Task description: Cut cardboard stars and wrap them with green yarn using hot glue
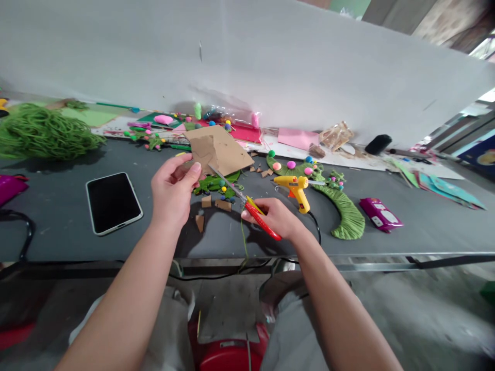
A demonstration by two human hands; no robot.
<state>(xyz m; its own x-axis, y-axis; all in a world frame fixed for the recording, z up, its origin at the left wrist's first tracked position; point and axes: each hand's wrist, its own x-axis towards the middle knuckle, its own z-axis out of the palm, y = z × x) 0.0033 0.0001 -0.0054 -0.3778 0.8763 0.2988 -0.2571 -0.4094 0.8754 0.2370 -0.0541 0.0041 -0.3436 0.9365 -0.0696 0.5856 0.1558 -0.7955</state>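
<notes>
Between the thumb and fingers of my left hand (pixel 176 188) is a piece of brown cardboard (pixel 226 149), raised above the table. My right hand (pixel 273 216) grips scissors (pixel 258 216) with red and yellow handles. Their blades point up and left, with the tips at the cardboard's lower edge; whether they touch it I cannot tell. Under the cardboard lie green leaf-like pieces (pixel 216 184) and small cardboard scraps (pixel 223 205). To the right of the scissors rests a yellow glue gun (pixel 296 188), beside a curved form wrapped in green yarn (pixel 346 214) with coloured pompoms.
A phone (pixel 113 202) lies at left, near a heap of green yarn (pixel 44 131). At right is a purple packet (pixel 381 214). Coloured paper (pixel 297 138) and craft bits line the back against a pale wall (pixel 247 62). A black cord (pixel 317 226) hangs over the front edge.
</notes>
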